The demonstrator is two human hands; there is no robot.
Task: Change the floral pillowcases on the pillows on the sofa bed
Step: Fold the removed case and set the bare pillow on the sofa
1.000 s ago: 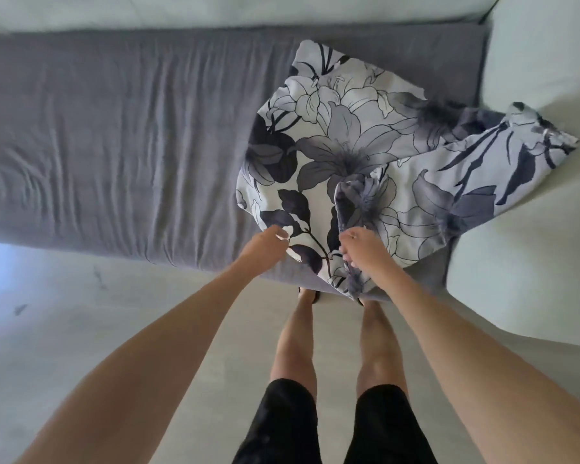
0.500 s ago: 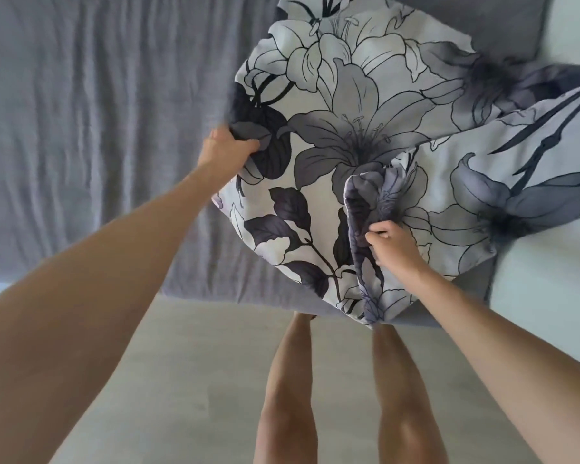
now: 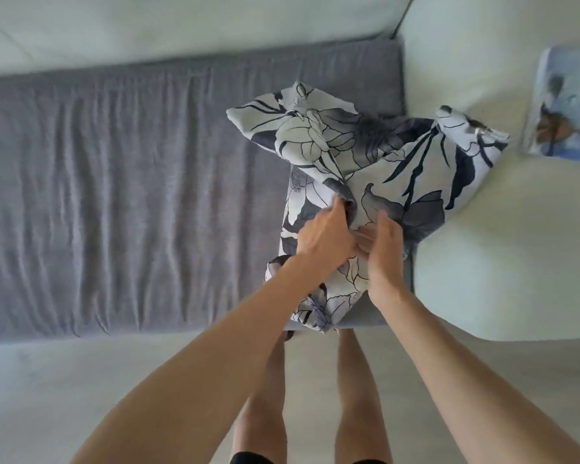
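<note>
A pillow in a grey-and-white floral pillowcase lies crumpled at the right end of the grey sofa-bed mattress, its far corner resting on the pale armrest. My left hand grips a fold of the floral fabric near the pillow's middle. My right hand lies just beside it, fingers stretched flat and pressing on the fabric, partly tucked under the left hand. The cloth's near edge hangs over the front of the mattress.
The pale sofa backrest runs along the top and a pale armrest stands to the right. A blue patterned cushion lies at the far right edge. My bare legs stand on the light floor in front.
My left hand has come from the pillow's left edge to its middle, beside the right hand. The pillowcase is more bunched and folded. The view has pulled back, showing the whole mattress.
</note>
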